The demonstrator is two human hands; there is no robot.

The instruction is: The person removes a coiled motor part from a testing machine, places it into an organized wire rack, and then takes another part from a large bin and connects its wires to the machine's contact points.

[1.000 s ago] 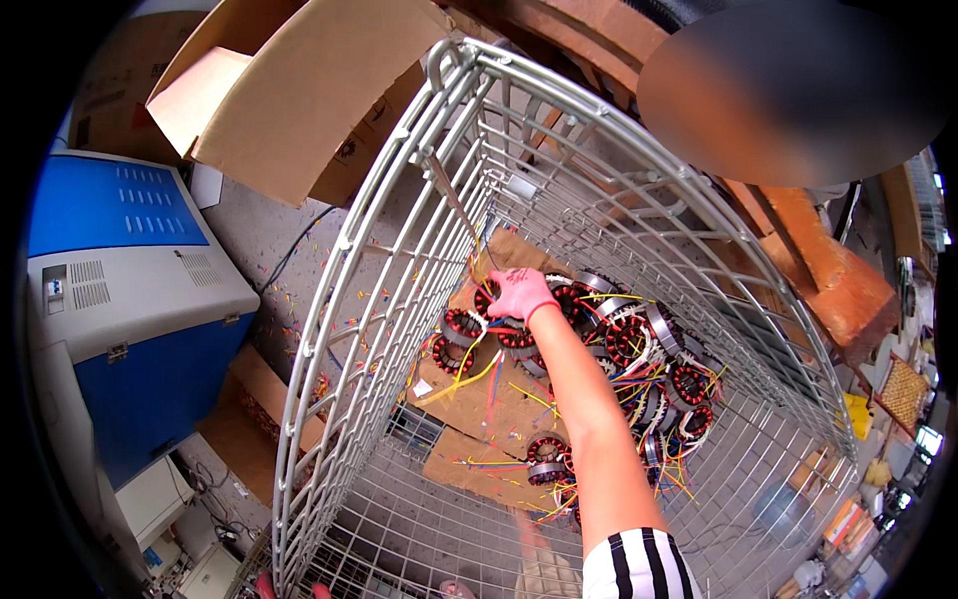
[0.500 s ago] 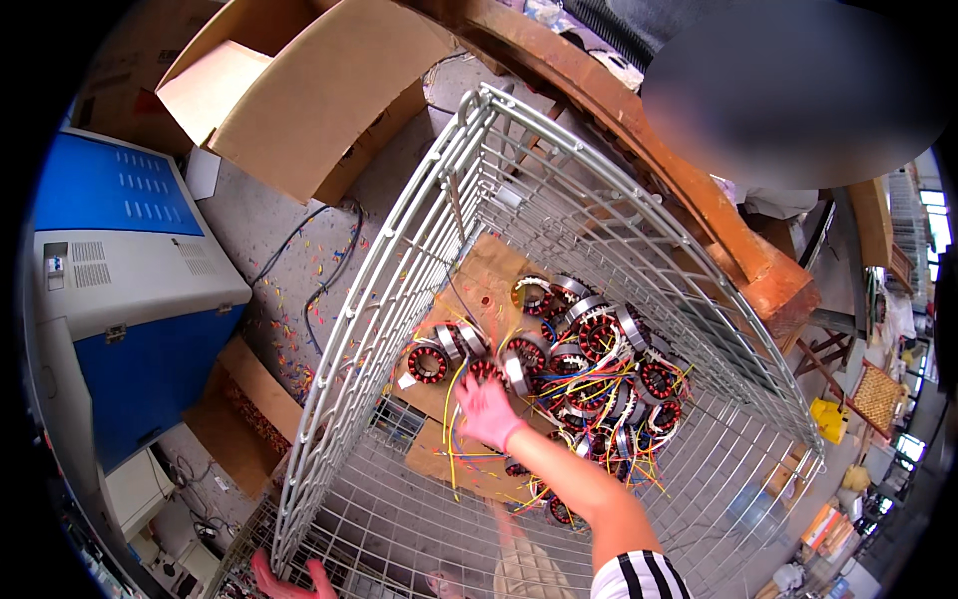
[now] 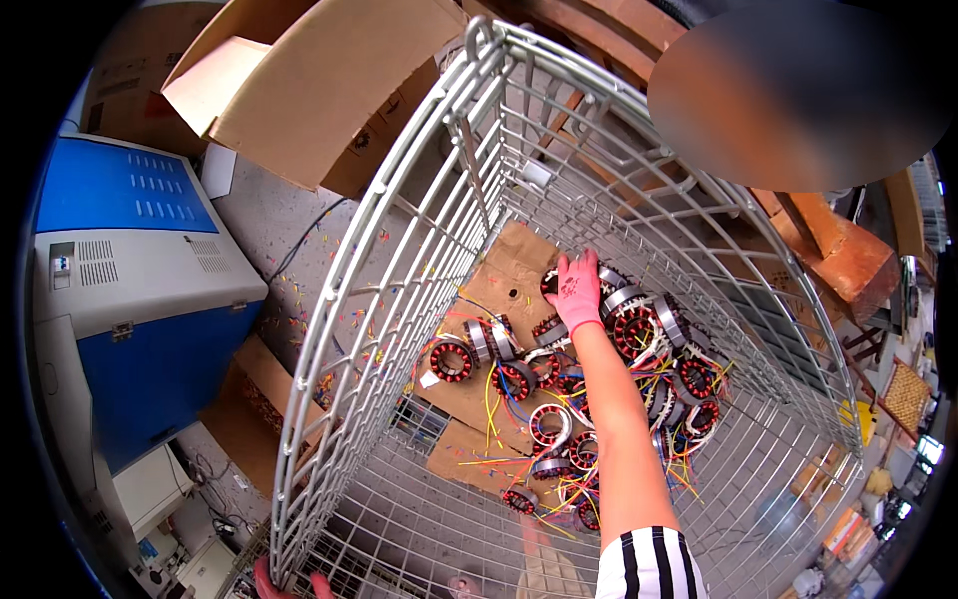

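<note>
My right hand (image 3: 577,291), in a pink glove, reaches deep into a wire basket (image 3: 344,290). Its fingers curl over a motor stator (image 3: 550,284) at the far end of a heap, hiding much of it. Around it lie several more stators with steel rings, red-and-black windings and loose coloured leads, such as one stator (image 3: 696,377) on the right. Apart on the left, a stator (image 3: 452,360) rests on brown cardboard (image 3: 514,262). At the lower edge my left hand (image 3: 289,587), also gloved in pink, grips the basket's near left corner; most of it is cut off.
Left of the basket stands a blue and grey machine cabinet (image 3: 150,235). A large open carton (image 3: 329,90) is beyond it, and wire scraps litter the floor (image 3: 289,240). An orange-brown beam (image 3: 848,265) runs behind the basket. A blurred dark shape covers the upper right.
My right hand has moved away from the near left stators to the heap's far end. Some stators in the near middle now lie differently. The view has shifted, and my left hand stays at the corner.
</note>
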